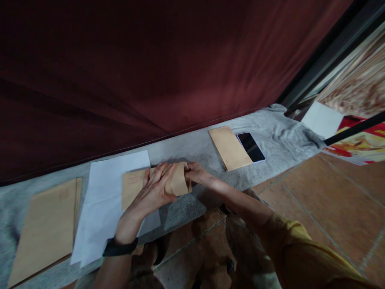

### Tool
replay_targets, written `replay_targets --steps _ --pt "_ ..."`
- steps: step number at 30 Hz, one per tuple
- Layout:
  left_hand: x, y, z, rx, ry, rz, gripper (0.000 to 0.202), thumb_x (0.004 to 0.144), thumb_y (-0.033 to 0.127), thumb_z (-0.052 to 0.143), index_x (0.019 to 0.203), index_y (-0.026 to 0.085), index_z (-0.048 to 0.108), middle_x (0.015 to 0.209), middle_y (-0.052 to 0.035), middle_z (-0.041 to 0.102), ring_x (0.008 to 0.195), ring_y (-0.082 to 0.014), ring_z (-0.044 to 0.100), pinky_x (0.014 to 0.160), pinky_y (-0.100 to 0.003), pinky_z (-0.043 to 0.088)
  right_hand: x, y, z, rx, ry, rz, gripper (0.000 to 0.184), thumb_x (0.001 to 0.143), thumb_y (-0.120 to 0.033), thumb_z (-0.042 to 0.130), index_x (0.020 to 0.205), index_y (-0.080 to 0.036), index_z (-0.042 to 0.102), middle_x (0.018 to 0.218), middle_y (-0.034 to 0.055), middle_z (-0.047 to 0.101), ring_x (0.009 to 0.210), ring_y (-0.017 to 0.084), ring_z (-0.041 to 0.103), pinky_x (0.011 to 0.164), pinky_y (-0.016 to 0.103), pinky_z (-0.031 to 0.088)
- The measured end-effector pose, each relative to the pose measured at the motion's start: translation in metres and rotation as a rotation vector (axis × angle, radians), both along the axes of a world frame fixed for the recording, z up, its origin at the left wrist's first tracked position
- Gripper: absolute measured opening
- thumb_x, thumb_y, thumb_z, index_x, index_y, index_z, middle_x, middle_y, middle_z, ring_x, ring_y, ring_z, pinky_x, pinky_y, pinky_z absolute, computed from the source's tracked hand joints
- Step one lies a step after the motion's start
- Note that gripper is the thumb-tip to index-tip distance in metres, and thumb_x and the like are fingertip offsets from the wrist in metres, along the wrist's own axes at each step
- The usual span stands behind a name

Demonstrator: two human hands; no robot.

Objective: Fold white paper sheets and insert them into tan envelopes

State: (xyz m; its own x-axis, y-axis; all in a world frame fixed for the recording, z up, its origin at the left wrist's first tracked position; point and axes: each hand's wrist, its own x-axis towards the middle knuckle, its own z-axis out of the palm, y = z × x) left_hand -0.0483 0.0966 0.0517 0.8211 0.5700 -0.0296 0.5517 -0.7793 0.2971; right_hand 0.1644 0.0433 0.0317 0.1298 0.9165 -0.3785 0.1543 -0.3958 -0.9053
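A brown paper envelope (177, 180) lies across white sheets of paper (104, 196), its right-hand end bulging apart. Over it is my left hand (155, 186), fingers across the top and thumb along the near edge, gripping it. My right hand (195, 173) reaches into the envelope's mouth from the right. Its fingertips are hidden inside, so whether they hold anything cannot be seen. Small red print marks the envelope's left part.
More brown envelopes (48, 224) are stacked at the left. Another envelope group (230, 148) lies to the right, touching a phone (251, 147). A grey cloth (279, 128) covers the narrow surface. A dark red curtain (168, 72) hangs behind it; tiled floor (325, 192) is at the right.
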Motion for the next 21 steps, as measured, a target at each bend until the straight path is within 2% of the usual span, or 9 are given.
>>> replay_targets --steps 7,12,14,17,21 --pt "-0.001 0.001 0.005 0.013 -0.043 0.036 0.108 0.079 0.044 0.077 0.163 0.029 0.011 0.169 -0.0189 0.020 0.156 -0.0389 0.018 0.121 -0.067 0.009 0.003 0.000 0.003 0.057 0.045 -0.092 0.019 0.072 -0.004 0.057 0.075 -0.016 0.072 0.068 -0.0040 0.067 0.068 0.013 0.061 0.064 0.021 0.048" --pt "0.002 -0.001 0.013 0.032 -0.164 0.146 0.099 0.085 0.046 0.072 0.163 0.031 0.013 0.169 -0.0176 0.018 0.155 -0.0396 0.018 0.121 -0.067 0.012 0.006 0.002 -0.002 0.057 0.049 -0.169 0.015 0.073 -0.007 0.062 0.078 -0.016 0.074 0.067 -0.0019 0.069 0.073 0.017 0.066 0.065 0.022 0.052" --pt "0.003 0.000 0.015 0.040 -0.251 0.218 0.092 0.088 0.048 0.068 0.162 0.032 0.016 0.169 -0.0163 0.018 0.155 -0.0389 0.018 0.121 -0.065 0.017 0.006 0.005 -0.003 0.052 0.074 -0.212 0.014 0.073 -0.010 0.065 0.080 -0.017 0.074 0.066 -0.0019 0.069 0.073 0.017 0.068 0.065 0.023 0.053" --pt "0.005 0.002 0.015 0.047 -0.427 0.355 0.085 0.089 0.051 0.067 0.160 0.028 0.026 0.167 -0.0170 0.020 0.155 -0.0370 0.020 0.122 -0.058 0.025 0.005 0.008 -0.002 0.057 0.160 -0.289 0.014 0.073 -0.011 0.062 0.082 -0.017 0.073 0.068 -0.0013 0.070 0.071 0.016 0.068 0.065 0.023 0.053" --pt "0.010 0.001 0.005 -0.026 -0.714 0.694 0.076 0.085 0.055 0.070 0.150 0.026 0.043 0.153 -0.0163 0.037 0.143 -0.0321 0.042 0.112 -0.048 0.045 0.007 0.010 0.004 0.085 0.311 -0.412 0.017 0.073 -0.012 0.058 0.086 -0.015 0.069 0.073 0.0013 0.071 0.068 0.015 0.067 0.064 0.023 0.053"
